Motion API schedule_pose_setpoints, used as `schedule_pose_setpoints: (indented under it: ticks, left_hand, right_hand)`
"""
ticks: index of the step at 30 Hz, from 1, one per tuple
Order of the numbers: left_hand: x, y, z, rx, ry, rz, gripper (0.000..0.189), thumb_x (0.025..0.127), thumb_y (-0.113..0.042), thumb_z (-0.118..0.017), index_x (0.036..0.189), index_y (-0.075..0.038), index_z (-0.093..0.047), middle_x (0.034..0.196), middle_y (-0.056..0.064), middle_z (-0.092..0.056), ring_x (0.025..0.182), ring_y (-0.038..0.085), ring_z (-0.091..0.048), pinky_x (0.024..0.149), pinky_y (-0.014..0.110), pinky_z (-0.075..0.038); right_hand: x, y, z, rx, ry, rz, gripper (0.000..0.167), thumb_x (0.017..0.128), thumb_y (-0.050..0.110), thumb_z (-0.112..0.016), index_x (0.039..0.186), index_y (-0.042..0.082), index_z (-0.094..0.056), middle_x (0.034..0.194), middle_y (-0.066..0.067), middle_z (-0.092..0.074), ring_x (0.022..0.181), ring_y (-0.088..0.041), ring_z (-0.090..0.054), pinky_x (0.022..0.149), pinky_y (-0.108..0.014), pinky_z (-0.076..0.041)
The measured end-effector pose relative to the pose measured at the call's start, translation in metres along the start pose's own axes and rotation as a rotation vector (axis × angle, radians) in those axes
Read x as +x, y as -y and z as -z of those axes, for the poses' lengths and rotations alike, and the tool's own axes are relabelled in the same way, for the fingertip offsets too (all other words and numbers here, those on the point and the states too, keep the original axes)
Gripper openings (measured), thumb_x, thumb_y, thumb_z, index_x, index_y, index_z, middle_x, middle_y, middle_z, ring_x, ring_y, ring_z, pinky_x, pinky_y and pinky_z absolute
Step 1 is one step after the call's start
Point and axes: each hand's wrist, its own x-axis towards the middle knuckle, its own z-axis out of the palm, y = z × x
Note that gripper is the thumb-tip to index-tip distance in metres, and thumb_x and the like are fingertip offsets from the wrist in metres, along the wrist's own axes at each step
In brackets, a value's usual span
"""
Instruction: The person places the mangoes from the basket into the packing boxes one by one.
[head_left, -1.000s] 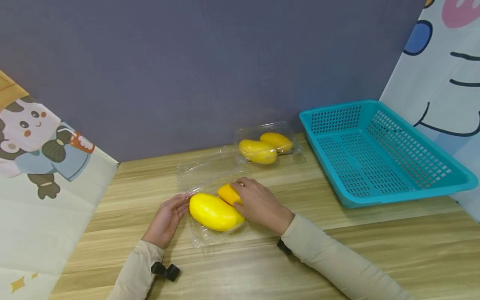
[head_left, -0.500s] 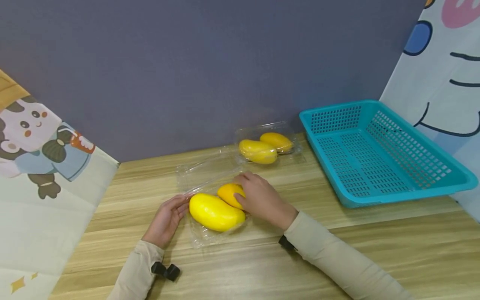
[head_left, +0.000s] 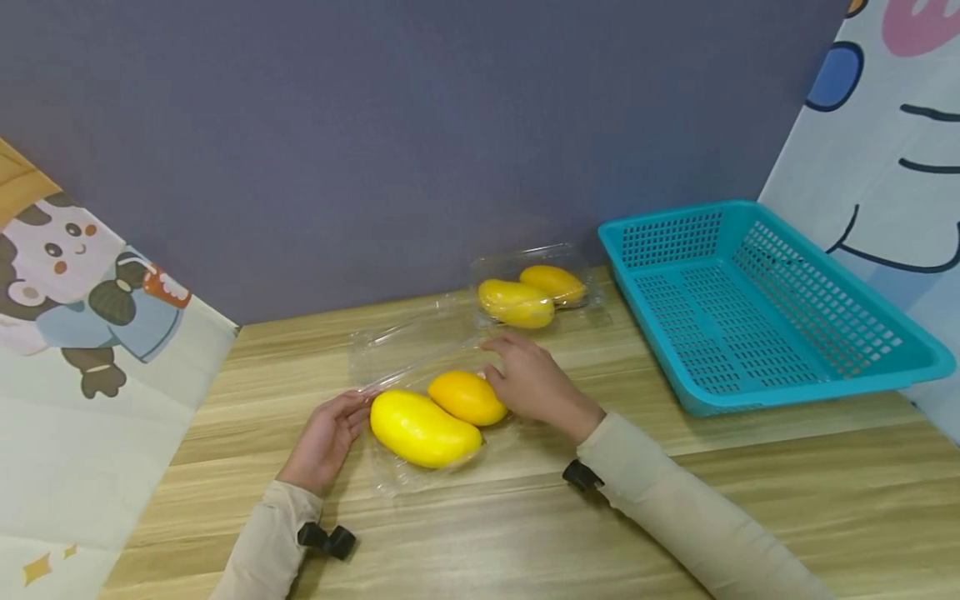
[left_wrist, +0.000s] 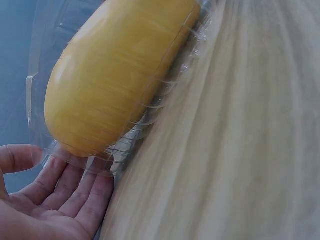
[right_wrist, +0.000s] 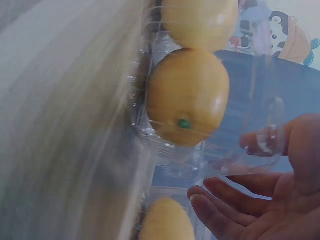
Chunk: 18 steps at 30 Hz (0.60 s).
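Observation:
A clear plastic clamshell box [head_left: 390,477] lies with its lid [head_left: 397,337] folded back. Inside it, side by side, sit a bright yellow mango [head_left: 425,429] and a deeper yellow mango [head_left: 467,398]. My left hand [head_left: 324,440] touches the box's left end. In the left wrist view its fingers [left_wrist: 75,195] are mostly straight against the plastic. My right hand [head_left: 534,385] is at the right end beside the deeper yellow mango, holding no fruit. In the right wrist view its thumb and fingers stand apart near the plastic edge; whether they touch it I cannot tell.
Behind, another clear box [head_left: 592,304] with two mangoes [head_left: 516,303] stands near the grey backdrop [head_left: 375,150]. A turquoise perforated basket [head_left: 660,358] occupies the right side of the wooden table [head_left: 540,533]. Printed panels flank both sides.
My right hand has let go of the deeper yellow mango and drawn back right and up. The box's mangoes have shifted slightly left, and my left hand has moved slightly left too.

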Motion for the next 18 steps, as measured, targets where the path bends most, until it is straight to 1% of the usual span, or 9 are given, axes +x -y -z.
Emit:
schedule_pose_setpoints:
  ticks: [1,3,4,6,8,9,13,16,18]
  left_hand:
    - [0.000,0.000,0.001,-0.001,-0.001,0.005,0.025,0.106,-0.015,-0.039,0.110,-0.010,-0.063,0.105,-0.009,-0.071,0.106,0.006,-0.066,0.095,0.020,-0.053]
    - [0.001,-0.001,0.002,-0.003,-0.007,0.009,0.025,0.105,-0.015,-0.038,0.106,-0.011,-0.063,0.103,-0.008,-0.071,0.104,0.007,-0.066,0.095,0.021,-0.053]
    - [0.001,-0.001,0.002,-0.005,-0.009,0.009,0.025,0.105,-0.014,-0.038,0.104,-0.011,-0.063,0.102,-0.007,-0.071,0.103,0.008,-0.066,0.094,0.022,-0.053]
    - [0.001,-0.002,0.003,-0.009,-0.008,0.011,0.026,0.105,-0.014,-0.036,0.101,-0.011,-0.062,0.101,-0.007,-0.070,0.101,0.009,-0.066,0.093,0.022,-0.053]
    - [0.001,-0.003,0.005,-0.019,-0.005,0.012,0.027,0.105,-0.013,-0.035,0.098,-0.012,-0.061,0.099,-0.007,-0.070,0.098,0.009,-0.066,0.092,0.022,-0.053]
    - [0.001,-0.004,0.005,-0.017,-0.005,0.011,0.027,0.105,-0.013,-0.034,0.097,-0.013,-0.061,0.099,-0.007,-0.070,0.098,0.009,-0.066,0.092,0.022,-0.053]
    - [0.001,-0.004,0.006,-0.007,-0.010,0.005,0.027,0.105,-0.012,-0.034,0.099,-0.013,-0.061,0.099,-0.008,-0.070,0.098,0.008,-0.067,0.092,0.023,-0.053]
    - [0.001,-0.004,0.007,-0.001,-0.008,0.003,0.027,0.105,-0.013,-0.034,0.102,-0.013,-0.061,0.100,-0.008,-0.070,0.098,0.007,-0.067,0.093,0.022,-0.053]
    - [0.001,-0.004,0.007,-0.013,-0.006,-0.001,0.027,0.105,-0.012,-0.034,0.102,-0.013,-0.061,0.099,-0.008,-0.070,0.097,0.007,-0.067,0.092,0.021,-0.054]
  right_hand:
    - [0.001,-0.001,-0.001,0.012,0.008,-0.007,0.041,0.100,0.026,-0.056,0.138,0.011,-0.058,0.147,-0.008,-0.054,0.098,-0.021,-0.063,0.106,-0.043,-0.050]
    - [0.004,-0.004,-0.002,0.035,0.029,-0.024,0.042,0.100,0.027,-0.056,0.140,0.012,-0.056,0.147,-0.007,-0.054,0.093,-0.020,-0.064,0.101,-0.042,-0.052]
    - [0.005,-0.005,-0.003,0.057,0.044,-0.031,0.043,0.100,0.027,-0.056,0.141,0.012,-0.055,0.148,-0.007,-0.053,0.095,-0.022,-0.065,0.101,-0.043,-0.052]
    - [0.007,-0.008,-0.004,0.118,0.073,-0.048,0.046,0.101,0.026,-0.055,0.143,0.011,-0.052,0.149,-0.008,-0.052,0.108,-0.024,-0.067,0.100,-0.043,-0.053]
    - [0.010,-0.011,-0.005,0.202,0.104,-0.072,0.047,0.101,0.027,-0.055,0.145,0.012,-0.050,0.149,-0.006,-0.052,0.124,-0.025,-0.061,0.100,-0.044,-0.054]
    - [0.011,-0.012,-0.006,0.259,0.121,-0.083,0.048,0.102,0.027,-0.054,0.146,0.012,-0.049,0.149,-0.006,-0.052,0.126,-0.026,-0.060,0.102,-0.044,-0.053]
    - [0.015,-0.017,-0.009,0.404,0.156,-0.124,0.048,0.103,0.032,-0.051,0.148,0.014,-0.047,0.146,-0.007,-0.055,0.127,-0.028,-0.058,0.104,-0.045,-0.051]
    - [0.018,-0.019,-0.009,0.461,0.170,-0.155,0.049,0.104,0.036,-0.047,0.149,0.016,-0.045,0.144,-0.011,-0.055,0.128,-0.032,-0.056,0.104,-0.047,-0.050]
    - [0.020,-0.019,-0.009,0.512,0.181,-0.185,0.050,0.105,0.037,-0.046,0.150,0.016,-0.044,0.145,-0.012,-0.053,0.130,-0.033,-0.054,0.105,-0.049,-0.048]
